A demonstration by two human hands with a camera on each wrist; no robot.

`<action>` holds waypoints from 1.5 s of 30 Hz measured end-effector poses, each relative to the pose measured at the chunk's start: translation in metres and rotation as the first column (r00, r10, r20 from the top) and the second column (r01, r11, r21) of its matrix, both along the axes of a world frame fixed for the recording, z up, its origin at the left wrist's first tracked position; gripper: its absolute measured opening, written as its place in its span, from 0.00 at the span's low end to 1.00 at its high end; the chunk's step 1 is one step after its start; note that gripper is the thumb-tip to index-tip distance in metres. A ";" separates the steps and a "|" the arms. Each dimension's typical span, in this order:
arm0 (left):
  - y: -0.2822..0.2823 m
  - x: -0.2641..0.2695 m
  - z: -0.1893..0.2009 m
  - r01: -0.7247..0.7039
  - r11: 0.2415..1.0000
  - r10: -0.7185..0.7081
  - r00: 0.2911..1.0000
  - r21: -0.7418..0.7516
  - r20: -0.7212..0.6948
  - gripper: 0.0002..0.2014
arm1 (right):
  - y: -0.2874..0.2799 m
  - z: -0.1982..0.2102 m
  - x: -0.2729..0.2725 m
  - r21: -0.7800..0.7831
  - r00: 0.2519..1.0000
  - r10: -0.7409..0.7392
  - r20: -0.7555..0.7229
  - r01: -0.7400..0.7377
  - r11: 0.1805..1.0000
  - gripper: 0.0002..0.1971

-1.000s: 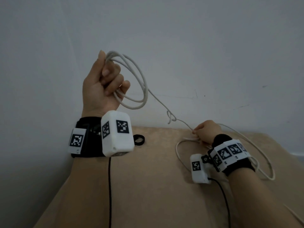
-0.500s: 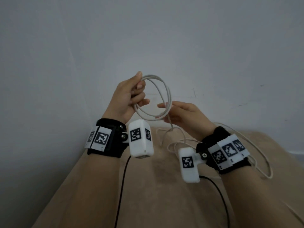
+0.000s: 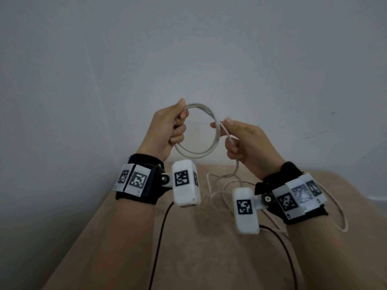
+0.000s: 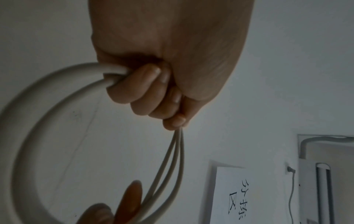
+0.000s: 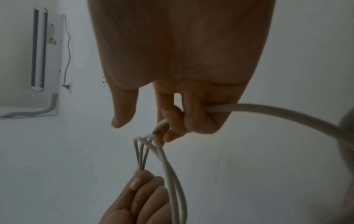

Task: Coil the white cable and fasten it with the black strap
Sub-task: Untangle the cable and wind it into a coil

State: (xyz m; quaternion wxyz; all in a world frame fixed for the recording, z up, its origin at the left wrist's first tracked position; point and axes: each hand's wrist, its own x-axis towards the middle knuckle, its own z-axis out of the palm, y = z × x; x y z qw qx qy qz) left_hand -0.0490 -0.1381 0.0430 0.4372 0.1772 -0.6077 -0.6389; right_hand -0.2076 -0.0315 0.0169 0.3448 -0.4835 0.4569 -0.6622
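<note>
The white cable (image 3: 211,149) hangs as a round coil of a few loops in the air between both hands. My left hand (image 3: 170,130) grips the coil's left side in a curled fist; the left wrist view shows the fingers (image 4: 145,89) wrapped round the cable (image 4: 47,97). My right hand (image 3: 240,139) pinches the coil's right side, and the free length runs through its curled fingers (image 5: 193,119) down to the table. The rest of the cable (image 3: 341,216) lies in loose loops on the beige table (image 3: 209,258). The black strap is hidden in every view.
A plain grey wall stands right behind the table. White wrist cameras (image 3: 185,183) with black leads (image 3: 159,237) hang under both wrists. A paper sign (image 4: 235,195) and a wall unit (image 5: 44,50) show in the wrist views.
My left hand came down and right with the coil. My right hand rose from the table with the cable, met the coil and now pinches its right side.
</note>
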 end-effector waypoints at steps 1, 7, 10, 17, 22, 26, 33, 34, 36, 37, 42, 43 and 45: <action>0.000 0.000 0.000 0.006 1.000 -0.005 1.000 -0.006 0.015 0.20 | 0.000 -0.001 0.000 -0.013 1.000 -0.025 0.006 0.025 1.000 0.30; 0.000 0.000 -0.003 -0.006 0.992 0.028 0.985 -0.124 0.171 0.19 | 0.002 0.001 -0.008 -0.081 0.987 -0.134 0.093 0.142 0.987 0.06; 0.000 -0.001 -0.003 -0.034 0.985 0.070 0.974 -0.168 0.214 0.20 | 0.003 0.003 -0.009 -0.092 0.978 -0.188 0.091 0.196 0.976 0.07; 0.004 -0.001 0.000 -0.046 0.986 0.086 0.964 -0.160 0.252 0.21 | 0.003 0.002 -0.011 -0.095 0.961 -0.267 0.076 0.274 0.957 0.09; 0.006 -0.003 0.002 -0.061 0.985 0.105 0.956 -0.164 0.275 0.21 | 0.003 0.004 -0.009 -0.115 0.950 -0.302 0.077 0.309 0.944 0.10; 0.006 -0.003 0.004 -0.085 0.979 0.134 0.952 -0.184 0.275 0.21 | 0.004 0.004 -0.009 -0.113 0.958 -0.274 0.086 0.282 0.953 0.10; 0.009 -0.008 0.004 -0.073 0.996 0.080 0.986 -0.055 0.145 0.20 | 0.004 0.004 0.003 0.019 0.994 -0.008 0.107 0.006 1.000 0.10; 0.009 -0.008 0.004 -0.077 0.996 0.083 0.987 -0.046 0.136 0.20 | 0.003 0.004 0.005 0.020 0.994 0.015 0.108 -0.018 1.000 0.10; 0.009 -0.010 0.004 -0.096 0.995 0.100 0.987 -0.033 0.123 0.20 | 0.002 0.004 0.007 0.017 0.996 0.011 0.088 -0.013 1.000 0.09; 0.009 -0.010 0.003 -0.108 0.994 0.110 0.987 -0.028 0.117 0.20 | 0.001 0.003 0.008 0.014 0.997 -0.010 0.072 0.009 1.000 0.09; 0.007 -0.011 0.000 -0.131 0.991 0.129 0.988 0.017 0.083 0.20 | -0.001 0.000 0.008 0.004 0.996 -0.069 0.058 0.068 0.998 0.06; 0.006 -0.011 0.000 -0.128 0.991 0.126 0.989 0.030 0.074 0.20 | -0.001 0.000 0.008 0.003 0.996 -0.069 0.058 0.069 0.998 0.05; 0.006 -0.012 0.000 -0.124 0.991 0.121 0.991 0.051 0.055 0.20 | -0.002 -0.001 0.008 0.005 0.997 -0.062 0.040 0.062 0.998 0.06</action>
